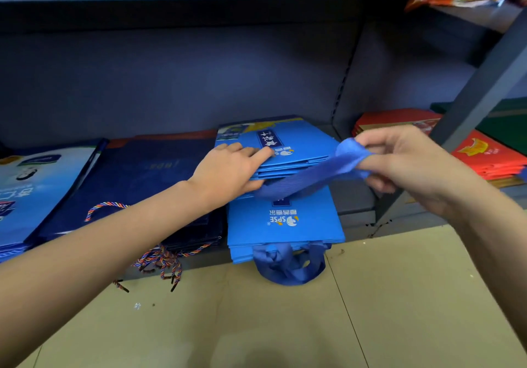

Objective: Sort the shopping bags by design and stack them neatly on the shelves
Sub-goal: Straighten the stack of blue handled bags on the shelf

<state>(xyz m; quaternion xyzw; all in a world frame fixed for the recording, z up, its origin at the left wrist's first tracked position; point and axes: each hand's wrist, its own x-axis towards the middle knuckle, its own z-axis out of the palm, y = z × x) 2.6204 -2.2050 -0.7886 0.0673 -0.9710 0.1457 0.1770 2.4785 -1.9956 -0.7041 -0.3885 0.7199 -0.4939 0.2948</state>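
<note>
Dim, bluish light; shelf recess shadowed, edges bowed by wide-angle distortion, slightly soft.

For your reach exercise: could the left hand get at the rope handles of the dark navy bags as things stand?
Probably yes. The left hand only rests flat on the bright blue bags, holding nothing, and the rope handles hang uncovered at the shelf's front edge.

Head-worn view, angled down, close over a low shelf (356, 205)
</note>
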